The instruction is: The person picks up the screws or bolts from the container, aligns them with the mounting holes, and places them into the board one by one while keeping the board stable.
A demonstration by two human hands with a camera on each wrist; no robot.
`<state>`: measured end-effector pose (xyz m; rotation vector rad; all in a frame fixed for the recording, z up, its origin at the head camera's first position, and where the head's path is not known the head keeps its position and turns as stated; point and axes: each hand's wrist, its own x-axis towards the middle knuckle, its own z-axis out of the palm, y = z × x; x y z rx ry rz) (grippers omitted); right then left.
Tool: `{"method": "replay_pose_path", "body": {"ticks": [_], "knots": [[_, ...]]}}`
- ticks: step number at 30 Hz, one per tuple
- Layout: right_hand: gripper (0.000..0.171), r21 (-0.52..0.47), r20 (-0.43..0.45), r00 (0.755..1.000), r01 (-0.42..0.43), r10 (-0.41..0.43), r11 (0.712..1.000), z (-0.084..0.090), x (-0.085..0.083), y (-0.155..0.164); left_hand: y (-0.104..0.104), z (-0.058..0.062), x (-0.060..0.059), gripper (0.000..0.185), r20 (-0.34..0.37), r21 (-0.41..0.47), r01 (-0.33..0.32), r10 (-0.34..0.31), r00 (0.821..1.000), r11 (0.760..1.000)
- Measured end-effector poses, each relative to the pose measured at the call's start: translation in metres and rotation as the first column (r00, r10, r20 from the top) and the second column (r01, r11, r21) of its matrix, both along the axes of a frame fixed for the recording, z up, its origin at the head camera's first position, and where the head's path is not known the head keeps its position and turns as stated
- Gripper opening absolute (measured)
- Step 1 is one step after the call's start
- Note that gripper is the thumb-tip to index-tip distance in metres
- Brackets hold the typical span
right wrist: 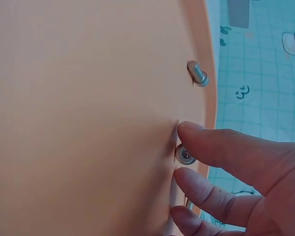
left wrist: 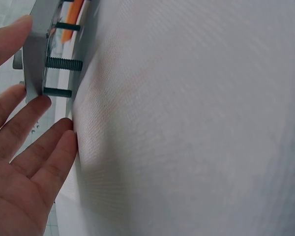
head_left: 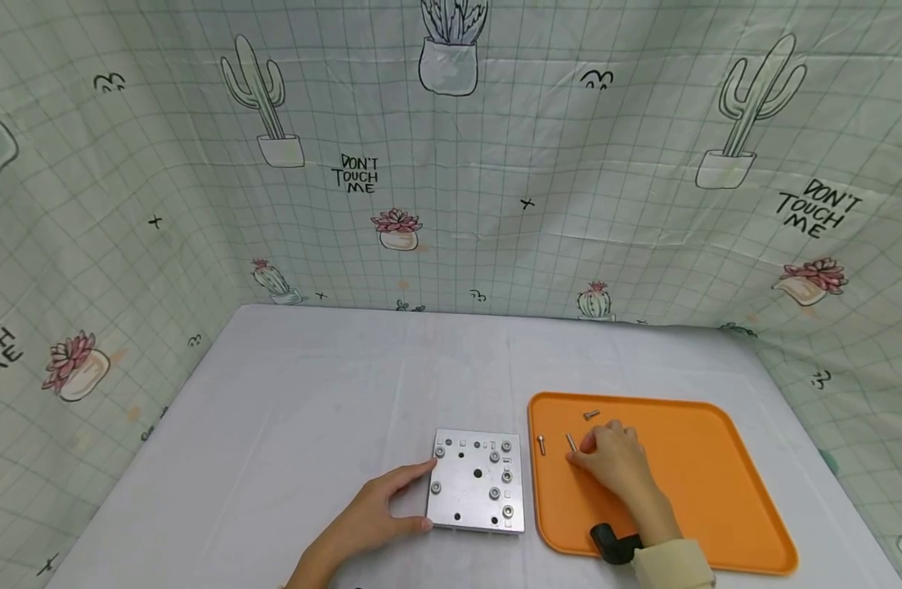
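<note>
A silver metal plate (head_left: 477, 483) with several socket-head screws (head_left: 495, 493) set in its holes is on the white table. My left hand (head_left: 377, 511) has its thumb and forefinger, fairly straight, against the plate's left side. Threaded screw ends (left wrist: 64, 63) stick out beneath the plate in the left wrist view. Over the orange tray (head_left: 708, 483), my right hand (head_left: 616, 462) pinches a socket-head screw (right wrist: 185, 154) between thumb and fingertip. Two more loose screws, one near the tray's left rim (head_left: 541, 444) and one toward the back (head_left: 591, 415), lie close by.
The white tabletop (head_left: 311, 393) reaches back to a grid-patterned cloth (head_left: 495, 147) with cactus drawings. The tray has a raised rim and stands just right of the plate. A black wrist device (head_left: 614, 544) is at my right wrist.
</note>
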<state>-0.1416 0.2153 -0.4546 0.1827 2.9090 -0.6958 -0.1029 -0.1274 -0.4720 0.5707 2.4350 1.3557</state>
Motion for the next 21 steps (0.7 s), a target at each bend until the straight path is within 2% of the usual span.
{"method": "replay_pose_path", "body": {"ticks": [21], "knots": [[0.020,0.015,-0.023,0.999,0.033,-0.032,0.999,0.0009,0.0038,-0.0045,-0.0010,-0.0005,0.0011,0.067,-0.010,0.007,-0.001,0.001,1.000,1.000]]}}
